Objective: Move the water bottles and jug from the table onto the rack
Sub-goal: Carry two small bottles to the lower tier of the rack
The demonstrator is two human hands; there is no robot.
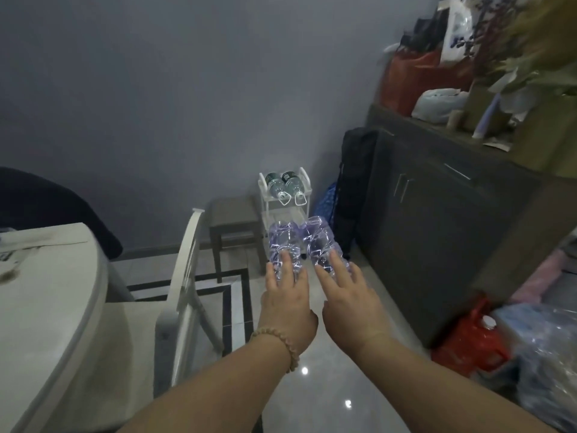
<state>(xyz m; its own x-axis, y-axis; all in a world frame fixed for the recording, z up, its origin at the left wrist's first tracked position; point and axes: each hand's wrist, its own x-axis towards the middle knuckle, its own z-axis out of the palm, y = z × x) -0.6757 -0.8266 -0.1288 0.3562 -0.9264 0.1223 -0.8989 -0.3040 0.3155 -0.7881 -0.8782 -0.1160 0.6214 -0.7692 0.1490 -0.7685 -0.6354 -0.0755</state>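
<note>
Both arms reach forward over the glossy tiled floor (327, 385), each hand carrying a clear plastic water bottle held lengthwise, base pointing away. The left hand (285, 295), with a beaded bracelet (281, 345) at the wrist, is wrapped over the left bottle (282, 242); the right hand (349, 292) grips the right bottle (321, 242) the same way. The two bottles sit side by side, nearly touching, in the air in front of a small white rack (304, 195) that stands against the far wall beside a dark stool (234, 220). Two green-labelled bottles (285, 184) already lie on the rack's top tier, necks toward the camera. The pale round table (46, 292) is at near left, a white chair (184, 276) next to it. A dark cabinet (437, 214) runs along the right.
</note>
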